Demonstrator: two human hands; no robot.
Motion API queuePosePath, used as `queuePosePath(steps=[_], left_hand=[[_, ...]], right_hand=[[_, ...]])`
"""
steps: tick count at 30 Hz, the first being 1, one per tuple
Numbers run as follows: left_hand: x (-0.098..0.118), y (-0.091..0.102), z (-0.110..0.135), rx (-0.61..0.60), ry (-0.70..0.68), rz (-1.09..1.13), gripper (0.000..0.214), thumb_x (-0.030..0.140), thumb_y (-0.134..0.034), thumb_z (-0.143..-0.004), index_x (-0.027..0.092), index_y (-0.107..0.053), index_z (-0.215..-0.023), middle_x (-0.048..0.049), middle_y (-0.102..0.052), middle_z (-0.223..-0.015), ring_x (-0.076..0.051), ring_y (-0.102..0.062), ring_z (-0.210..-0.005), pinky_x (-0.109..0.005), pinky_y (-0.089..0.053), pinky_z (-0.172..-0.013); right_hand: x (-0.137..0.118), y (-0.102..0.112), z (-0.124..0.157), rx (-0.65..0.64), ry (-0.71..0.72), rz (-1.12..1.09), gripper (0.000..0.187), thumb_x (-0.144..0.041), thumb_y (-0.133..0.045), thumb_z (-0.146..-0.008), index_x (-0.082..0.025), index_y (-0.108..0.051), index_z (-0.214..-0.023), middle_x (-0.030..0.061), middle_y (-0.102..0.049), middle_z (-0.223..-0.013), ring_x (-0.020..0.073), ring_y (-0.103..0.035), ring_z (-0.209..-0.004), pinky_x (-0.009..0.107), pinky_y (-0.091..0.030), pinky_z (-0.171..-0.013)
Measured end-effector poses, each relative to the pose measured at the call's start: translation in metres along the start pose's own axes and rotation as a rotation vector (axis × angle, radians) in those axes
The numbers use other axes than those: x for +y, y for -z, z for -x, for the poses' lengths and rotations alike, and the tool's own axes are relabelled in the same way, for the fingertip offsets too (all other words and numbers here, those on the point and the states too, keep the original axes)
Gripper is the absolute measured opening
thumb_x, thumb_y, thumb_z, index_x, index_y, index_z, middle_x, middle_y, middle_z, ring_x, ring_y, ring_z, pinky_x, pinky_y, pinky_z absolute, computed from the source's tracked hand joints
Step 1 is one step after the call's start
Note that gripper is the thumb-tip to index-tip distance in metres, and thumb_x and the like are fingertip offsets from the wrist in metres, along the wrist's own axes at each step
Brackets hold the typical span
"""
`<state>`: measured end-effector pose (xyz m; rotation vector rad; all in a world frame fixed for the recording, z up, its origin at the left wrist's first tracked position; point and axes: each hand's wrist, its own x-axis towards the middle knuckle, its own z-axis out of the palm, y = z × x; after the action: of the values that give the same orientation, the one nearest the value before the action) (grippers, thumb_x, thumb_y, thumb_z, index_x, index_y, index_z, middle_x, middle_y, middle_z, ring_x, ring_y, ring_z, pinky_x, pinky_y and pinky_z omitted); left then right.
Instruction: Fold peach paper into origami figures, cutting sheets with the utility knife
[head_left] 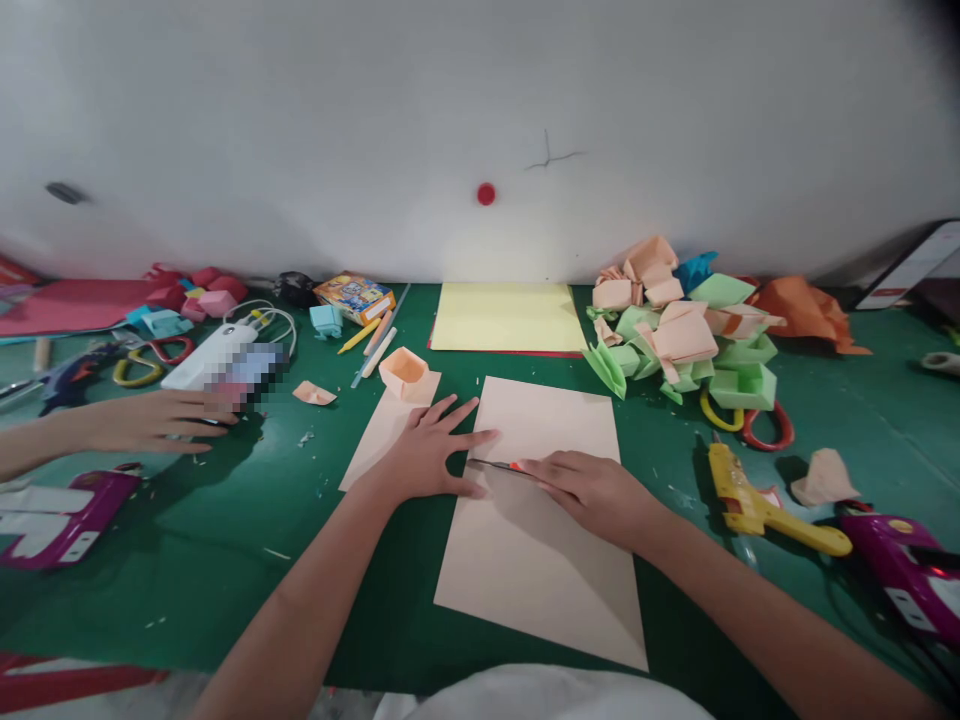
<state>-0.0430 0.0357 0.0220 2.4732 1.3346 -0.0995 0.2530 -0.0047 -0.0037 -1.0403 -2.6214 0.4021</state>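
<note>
Spreads left hand point(427, 455) at frame centre, thumb and forefinger over left part of pale peach sheet point(525, 565), laid flat on green table point(202, 590), centre to lower centre. Pinches slim tool point(491, 464) in right hand point(589, 492), tip near sheet's left edge. Left of sheet: paper strip point(379, 440), peach box point(405, 370) at its upper end. Far left: co-worker's hand point(150, 420). Right: yellow glue gun point(739, 495).

far: pale grey wall point(315, 120) | red round spot point(486, 194) mid-wall, dark branching mark point(549, 160) to its right | dark oval point(66, 192) at left | green tabletop point(202, 590) meets wall | near left: red furniture edge point(67, 683), pale floor point(182, 697) | light soft
</note>
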Motion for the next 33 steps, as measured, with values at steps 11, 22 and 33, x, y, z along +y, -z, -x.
queuePosePath(steps=[11, 22, 33], left_hand=[[0.0015, 0.0023, 0.0012, 0.004, 0.002, 0.007, 0.085, 0.081, -0.067, -0.073, 0.054, -0.04, -0.149, 0.003, -0.016, -0.171, -0.04, -0.014, -0.155, -0.062, -0.014, -0.121], [-0.0003, 0.0002, -0.0003, -0.004, -0.001, 0.006, 0.084, 0.081, -0.065, -0.074, 0.054, -0.039, -0.149, 0.0029, -0.014, -0.171, -0.039, -0.012, -0.156, -0.062, -0.014, -0.121], [-0.001, -0.0005, -0.0008, 0.006, -0.003, 0.0, 0.086, 0.084, -0.064, -0.073, 0.055, -0.038, -0.15, 0.0053, -0.015, -0.171, -0.041, -0.014, -0.155, -0.062, -0.015, -0.121]], right_hand=[[-0.0002, -0.0008, -0.0001, 0.0, -0.006, -0.012, 0.042, -0.025, -0.042, -0.105, -0.029, -0.056, -0.144, 0.0063, -0.073, -0.117, 0.0204, -0.07, -0.103, 0.035, -0.06, -0.083], [-0.0007, 0.0028, 0.0002, -0.027, -0.02, -0.012, 0.042, -0.026, -0.039, -0.107, -0.029, -0.055, -0.145, 0.0066, -0.073, -0.118, 0.0202, -0.07, -0.103, 0.035, -0.059, -0.085], [0.002, 0.0024, 0.0032, -0.006, -0.015, -0.012, 0.042, -0.027, -0.04, -0.107, -0.031, -0.055, -0.145, 0.0056, -0.074, -0.117, 0.0196, -0.07, -0.104, 0.033, -0.06, -0.083]])
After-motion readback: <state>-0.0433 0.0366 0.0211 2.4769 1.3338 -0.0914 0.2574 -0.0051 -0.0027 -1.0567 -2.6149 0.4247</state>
